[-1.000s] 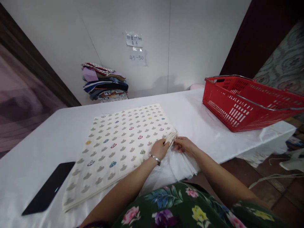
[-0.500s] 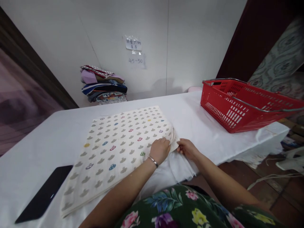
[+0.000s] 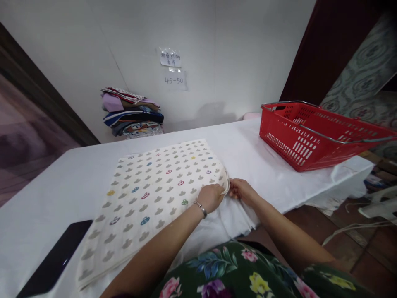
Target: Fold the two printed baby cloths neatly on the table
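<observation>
While the left hand point(image 3: 211, 198) curls its fingers narrowly around the near-right corner of the patterned cloth point(image 3: 159, 182), the right hand point(image 3: 243, 191) brings its fingertips to the rounded edge just beside that grip. The left fingers appear to hold the folded layers; the right fingers are bent close together at the edge, but whether they pinch a layer or merely touch it cannot be told. The cloth spreads away from the left fingers, flat and many-layered on the white surface point(image 3: 77, 182), its small printed shapes facing up and only the gripped corner bending. Beneath the left forearm runs its near edge, partly hidden.

The step in hand seems to be work on the layers of that one corner, separating or evening them by touch. A sound next move would call for the left fingers to steady the stack and the right fingers to take only the layers wanted, because a loose pull could drag the top layer askew. Thin and limp as it looks, the cloth would probably wrinkle easily.

Beyond the right fingers, well apart, stands a red basket point(image 3: 287, 145). Far past the left fingers a pile of folded fabrics point(image 3: 133, 118) sits against the wall, and on the cloth's outer side, away from both sets of fingers, lies a dark flat slab point(image 3: 56, 258).
</observation>
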`<state>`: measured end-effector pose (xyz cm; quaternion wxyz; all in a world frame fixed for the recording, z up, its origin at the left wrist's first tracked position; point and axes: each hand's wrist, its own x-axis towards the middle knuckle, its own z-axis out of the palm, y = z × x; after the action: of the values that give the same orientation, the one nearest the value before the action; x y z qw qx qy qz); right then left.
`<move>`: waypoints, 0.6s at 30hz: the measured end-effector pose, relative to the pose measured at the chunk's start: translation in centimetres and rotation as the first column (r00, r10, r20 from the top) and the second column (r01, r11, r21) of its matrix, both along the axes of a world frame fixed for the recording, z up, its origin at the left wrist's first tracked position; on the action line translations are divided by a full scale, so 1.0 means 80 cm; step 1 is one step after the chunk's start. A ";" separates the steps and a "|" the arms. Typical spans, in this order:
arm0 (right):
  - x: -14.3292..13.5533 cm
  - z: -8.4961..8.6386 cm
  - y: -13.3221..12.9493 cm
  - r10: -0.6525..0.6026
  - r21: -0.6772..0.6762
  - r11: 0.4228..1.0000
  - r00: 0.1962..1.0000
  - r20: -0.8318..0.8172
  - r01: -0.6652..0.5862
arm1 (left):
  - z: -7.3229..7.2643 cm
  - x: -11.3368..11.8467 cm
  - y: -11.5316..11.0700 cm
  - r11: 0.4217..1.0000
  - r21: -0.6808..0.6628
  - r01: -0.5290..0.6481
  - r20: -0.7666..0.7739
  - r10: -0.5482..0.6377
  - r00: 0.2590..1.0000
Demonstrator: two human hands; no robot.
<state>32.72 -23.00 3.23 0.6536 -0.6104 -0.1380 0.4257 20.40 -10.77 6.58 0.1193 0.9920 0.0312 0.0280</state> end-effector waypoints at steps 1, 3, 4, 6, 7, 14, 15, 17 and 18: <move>0.001 0.000 0.001 0.010 -0.010 1.000 1.000 0.008 -0.010 | -0.001 0.000 0.000 1.000 -0.001 0.006 0.009 -0.006 1.000; 0.002 -0.001 0.003 0.023 -0.028 0.999 0.999 0.029 -0.022 | -0.002 0.001 0.000 1.000 -0.001 0.019 0.030 -0.019 0.999; 0.002 -0.002 0.004 0.029 -0.037 0.999 0.999 0.039 -0.027 | -0.003 0.001 -0.001 1.000 -0.001 0.026 0.039 -0.026 0.999; 0.002 -0.003 0.006 0.034 -0.054 0.998 0.998 0.055 -0.031 | -0.005 0.001 -0.001 0.999 -0.007 0.036 0.053 -0.035 0.998; 0.002 -0.004 0.006 0.035 -0.062 0.998 0.998 0.058 -0.032 | -0.005 0.001 0.000 0.999 -0.017 0.035 0.057 -0.034 0.998; 0.001 -0.005 0.006 0.032 -0.054 0.998 0.999 0.031 -0.031 | -0.012 0.001 0.004 0.979 -0.198 -0.054 0.017 0.059 0.998; 0.001 -0.005 0.005 0.035 -0.049 0.998 0.999 0.027 -0.033 | -0.012 0.001 0.004 0.973 -0.216 -0.083 0.001 0.085 0.996; 0.000 -0.003 0.005 0.036 -0.041 0.999 0.999 0.012 -0.036 | -0.012 0.002 0.004 0.958 -0.245 -0.146 -0.024 0.145 0.989; 0.000 -0.003 0.004 0.035 -0.036 0.999 0.999 0.005 -0.035 | -0.012 0.002 0.003 0.949 -0.260 -0.176 -0.029 0.175 0.984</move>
<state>32.75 -22.64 2.99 0.6348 -0.6206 -0.1427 0.4377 20.60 -10.51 5.64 0.2458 0.9610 0.1231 0.0312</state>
